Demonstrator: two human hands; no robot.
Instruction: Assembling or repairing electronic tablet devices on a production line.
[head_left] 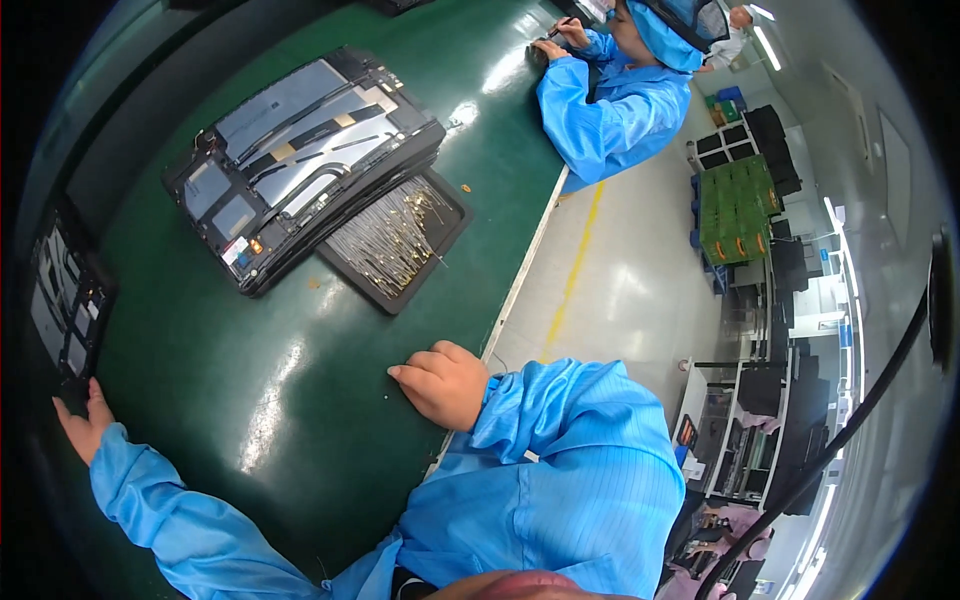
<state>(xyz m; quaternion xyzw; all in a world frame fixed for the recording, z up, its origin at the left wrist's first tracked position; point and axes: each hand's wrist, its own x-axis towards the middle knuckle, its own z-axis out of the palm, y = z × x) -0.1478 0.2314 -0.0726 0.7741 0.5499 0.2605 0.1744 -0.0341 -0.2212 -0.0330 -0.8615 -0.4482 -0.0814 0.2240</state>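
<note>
At the far left, my left hand (86,428) is at the lower end of a dark laptop frame (68,300) with silvery inner panels. Its thumb and fingers are spread around the frame's near corner, seemingly touching it; a firm grip does not show. My right hand (445,385) rests near the table's front edge, fingers curled in and nothing visible in them. Beyond it lies a stack of similar laptop frames (300,150), black with grey metal plates. A black tray (395,305) of thin metallic strips or wires sits partly under the stack.
The green table (200,370) runs away from me, and small orange bits lie near the tray. Across the table's corner a co-worker in a blue smock (620,120) bends over handwork. Green crates (738,210) and a shelf rack (745,430) stand beyond the aisle to the right.
</note>
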